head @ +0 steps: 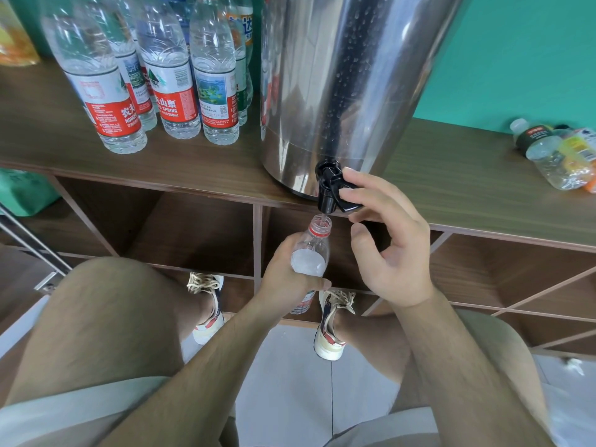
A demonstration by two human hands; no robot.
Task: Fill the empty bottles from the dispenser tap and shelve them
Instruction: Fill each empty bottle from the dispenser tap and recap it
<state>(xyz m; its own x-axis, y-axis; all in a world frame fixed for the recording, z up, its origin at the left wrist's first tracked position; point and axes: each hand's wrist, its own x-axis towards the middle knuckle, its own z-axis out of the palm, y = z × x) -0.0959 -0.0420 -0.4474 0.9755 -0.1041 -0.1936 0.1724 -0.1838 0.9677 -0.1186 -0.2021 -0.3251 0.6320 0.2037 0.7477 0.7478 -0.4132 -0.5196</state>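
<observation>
One steel dispenser (348, 75) stands on the wooden shelf top (193, 162), with one black tap (325, 191) low on its front. To its left stand at least six upright labelled bottles (174, 79): four in the front row and more behind them, too hidden to count surely. Well apart on the right lies a small heap of crumpled bottles (554, 156), at least two, on their sides. A single uncapped bottle (311, 250) with a red neck ring is held just under the tap spout, in front of the open shelf compartments. Its long axis runs close to vertical, its mouth points up at the spout, and its base is lower and a little to the left. A thin stream of water falls into the mouth. The left hand (290, 275) comes in from below and grips the bottle round its middle, fingers wrapped behind it and the thumb laid across the front. The right hand (387, 240) reaches up from the lower right with the wrist bent. Its index and middle fingers (358, 175) are curled over the tap lever (350, 204), side by side, and the thumb is bent beneath. Whether the thumb touches the lever cannot be told. The ring and little fingers are folded toward the palm. Two laced shoes (206, 304) stand on the floor below.
</observation>
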